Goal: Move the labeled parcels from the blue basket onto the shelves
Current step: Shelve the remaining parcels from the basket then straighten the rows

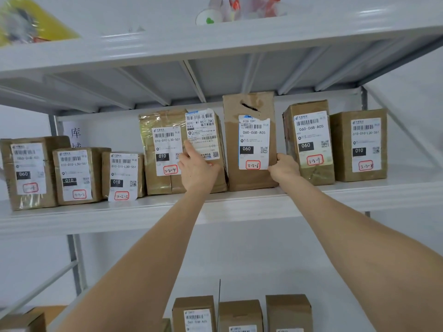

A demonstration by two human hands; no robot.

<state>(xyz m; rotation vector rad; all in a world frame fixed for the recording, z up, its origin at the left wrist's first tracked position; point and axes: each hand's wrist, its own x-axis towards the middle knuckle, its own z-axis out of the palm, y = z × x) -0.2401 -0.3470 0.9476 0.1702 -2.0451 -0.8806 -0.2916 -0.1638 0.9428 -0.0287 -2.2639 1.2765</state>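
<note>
Several brown labeled parcels stand in a row on the white middle shelf (pixel 143 212). My left hand (pixel 196 168) lies flat against the front of a taped parcel (pixel 206 130) with a large printed label, index finger pointing up. That parcel stands between the parcel marked 3-2-4 (pixel 165 149) and the tall parcel marked 3-2-6 (pixel 251 140). My right hand (pixel 285 168) grips the lower right edge of the tall 3-2-6 parcel, which stands upright on the shelf. The blue basket is out of view.
Parcels 3-2-7 (pixel 309 140) and 3-2-8 (pixel 362 144) stand to the right; three smaller ones (pixel 76 173) to the left. The upper shelf (pixel 215 37) holds a yellow bag (pixel 28 22) and plastic-wrapped items. More boxes (pixel 239 315) stand on the lower shelf.
</note>
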